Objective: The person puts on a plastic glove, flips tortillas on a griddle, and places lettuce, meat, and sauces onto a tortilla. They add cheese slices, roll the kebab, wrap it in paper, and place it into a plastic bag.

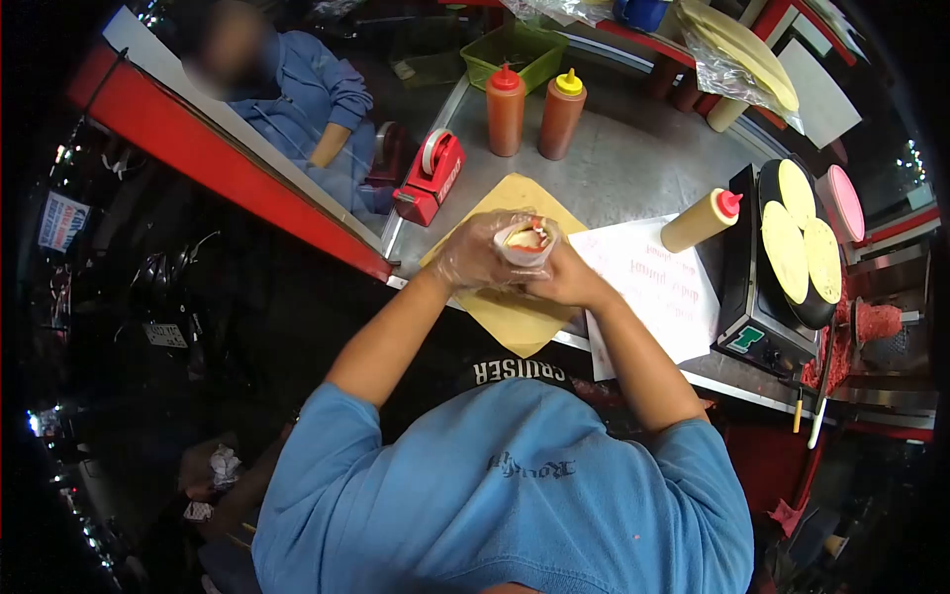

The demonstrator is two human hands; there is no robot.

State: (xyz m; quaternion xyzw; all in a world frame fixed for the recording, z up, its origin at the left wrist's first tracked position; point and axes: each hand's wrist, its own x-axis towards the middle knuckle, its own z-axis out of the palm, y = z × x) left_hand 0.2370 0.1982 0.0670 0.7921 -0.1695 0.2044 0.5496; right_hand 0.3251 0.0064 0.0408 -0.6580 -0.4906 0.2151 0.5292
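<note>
Between my two hands is a rolled wrap (526, 239) in white paper, its open end up and showing filling with red sauce. My left hand (473, 249), in a clear plastic glove, is closed round its left side. My right hand (571, 270) has its fingers wrapped round the right side and looks bare. Both hands are above a brown paper sheet (515, 322) at the counter's front edge. To the right of it lies a white sheet (648, 287) with red writing.
A tape dispenser (431, 178), two sauce bottles (505, 114) and a green basket (515, 54) stand farther back. On the right are a pale bottle (698, 222) and a griddle (767, 327) with several flatbreads. A person (302, 109) is at the upper left.
</note>
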